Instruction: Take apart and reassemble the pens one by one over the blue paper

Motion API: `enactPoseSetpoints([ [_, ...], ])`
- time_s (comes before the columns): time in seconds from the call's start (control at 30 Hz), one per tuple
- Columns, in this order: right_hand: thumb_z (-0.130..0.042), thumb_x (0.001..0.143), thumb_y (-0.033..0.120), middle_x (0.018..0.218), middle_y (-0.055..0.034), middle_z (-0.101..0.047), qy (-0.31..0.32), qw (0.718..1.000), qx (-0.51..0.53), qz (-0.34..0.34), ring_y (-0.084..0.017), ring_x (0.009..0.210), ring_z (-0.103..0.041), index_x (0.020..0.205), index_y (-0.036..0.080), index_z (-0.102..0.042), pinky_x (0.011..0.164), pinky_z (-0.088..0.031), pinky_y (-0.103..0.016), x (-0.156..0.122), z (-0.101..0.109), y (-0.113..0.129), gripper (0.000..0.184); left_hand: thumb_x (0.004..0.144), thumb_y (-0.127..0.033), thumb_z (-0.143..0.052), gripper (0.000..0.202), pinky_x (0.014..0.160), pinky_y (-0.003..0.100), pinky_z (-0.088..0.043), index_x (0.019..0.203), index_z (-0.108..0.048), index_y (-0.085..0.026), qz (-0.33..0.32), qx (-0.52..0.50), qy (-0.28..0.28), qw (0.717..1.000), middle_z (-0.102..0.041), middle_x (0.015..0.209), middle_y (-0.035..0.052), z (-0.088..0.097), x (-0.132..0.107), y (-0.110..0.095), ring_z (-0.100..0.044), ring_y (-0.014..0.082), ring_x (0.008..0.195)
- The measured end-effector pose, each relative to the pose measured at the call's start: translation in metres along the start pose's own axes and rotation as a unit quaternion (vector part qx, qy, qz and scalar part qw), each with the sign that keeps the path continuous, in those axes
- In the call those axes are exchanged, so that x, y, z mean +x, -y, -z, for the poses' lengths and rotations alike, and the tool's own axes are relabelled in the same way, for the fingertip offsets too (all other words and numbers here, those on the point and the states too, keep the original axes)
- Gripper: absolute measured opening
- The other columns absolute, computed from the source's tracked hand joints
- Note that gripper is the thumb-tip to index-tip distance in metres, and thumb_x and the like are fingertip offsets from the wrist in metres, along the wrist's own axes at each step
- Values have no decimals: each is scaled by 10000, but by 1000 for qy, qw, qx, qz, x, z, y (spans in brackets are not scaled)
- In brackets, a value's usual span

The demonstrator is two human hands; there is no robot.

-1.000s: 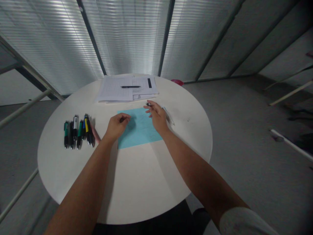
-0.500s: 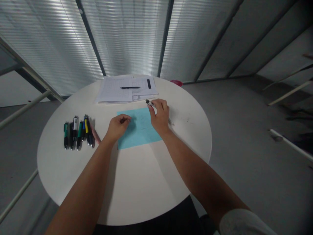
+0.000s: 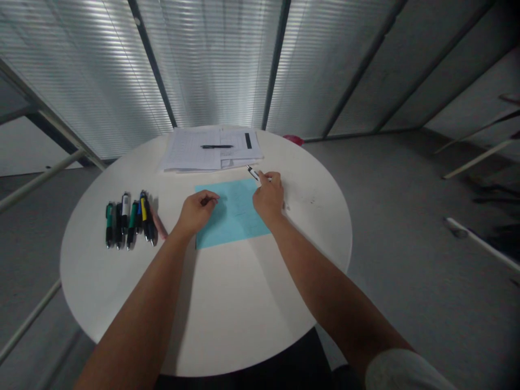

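A light-blue sheet of paper lies on the white round table, with faint marks on it. My right hand is over the sheet's right edge, its fingers closed around a white pen with a dark clip. The pen's end points up and left, toward the far side of the table. At the sheet's left edge is my left hand, fingers curled and thumb against the fingertips. What lies between those fingers, if anything, is too small to tell.
Left of my left hand lies a row of several pens, green, black, white and yellow, beside a pinkish stick. At the back sits a paper stack with a black pen on top. Small dark specks mark the table at right.
My right hand has shifted slightly right and down, its fingers folding closer around the white pen. The pen has turned, with its far end more exposed. My left hand stays in place.
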State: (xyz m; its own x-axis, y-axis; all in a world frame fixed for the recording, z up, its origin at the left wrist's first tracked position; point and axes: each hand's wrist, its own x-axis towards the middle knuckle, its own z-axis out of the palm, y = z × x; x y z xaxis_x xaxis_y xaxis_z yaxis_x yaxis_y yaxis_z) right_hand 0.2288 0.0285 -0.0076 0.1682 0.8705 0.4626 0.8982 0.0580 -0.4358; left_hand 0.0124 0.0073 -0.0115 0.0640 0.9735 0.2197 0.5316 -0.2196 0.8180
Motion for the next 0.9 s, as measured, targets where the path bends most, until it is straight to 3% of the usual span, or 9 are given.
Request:
enactPoseSetpoints([
  [0.17, -409, 859, 31, 1205, -155, -546, 12, 999, -21, -33, -252, 1030, -546, 1385, 214, -554, 869, -414, -369, 1, 5, -1, 576, 793, -309, -569, 263, 710, 306, -454, 921, -739, -153, -1, 9, -3, 1000, -716, 815, 47, -1, 0, 0, -608, 176, 720],
  [0.3, -385, 895, 49, 1174, -129, -565, 30, 998, -38, -37, -250, 1003, -543, 1281, 265, -622, 854, -398, -371, 0, 8, -1, 501, 793, -306, -571, 266, 726, 306, -464, 928, -738, -150, -1, 15, 2, 1000, -722, 827, 50, 0, 0, -1, -617, 179, 736],
  [0.57, -409, 898, 75, 1118, -143, -593, 24, 999, -35, -8, -240, 963, -523, 1047, 202, -728, 842, -393, -369, -1, 4, -4, 374, 794, -306, -555, 280, 710, 304, -460, 933, -740, -148, -6, 28, 1, 1000, -717, 815, 50, 0, 0, 0, -614, 181, 725],
  [0.73, -441, 890, 75, 1141, -172, -600, 57, 995, -78, -24, -267, 1019, -527, 1029, 150, -722, 859, -390, -395, -2, 6, -1, 322, 792, -305, -552, 284, 701, 306, -461, 938, -740, -152, -2, 27, 3, 1000, -711, 800, 47, 0, 0, -2, -606, 178, 710],
  [0.9, -496, 854, 92, 1128, -142, -621, 40, 998, -51, 10, -272, 1058, -516, 1012, 186, -741, 901, -388, -417, -2, 7, 2, 307, 801, -302, -543, 279, 733, 309, -472, 941, -737, -157, -11, 25, -5, 1000, -721, 830, 50, -2, 0, -1, -616, 180, 732],
])
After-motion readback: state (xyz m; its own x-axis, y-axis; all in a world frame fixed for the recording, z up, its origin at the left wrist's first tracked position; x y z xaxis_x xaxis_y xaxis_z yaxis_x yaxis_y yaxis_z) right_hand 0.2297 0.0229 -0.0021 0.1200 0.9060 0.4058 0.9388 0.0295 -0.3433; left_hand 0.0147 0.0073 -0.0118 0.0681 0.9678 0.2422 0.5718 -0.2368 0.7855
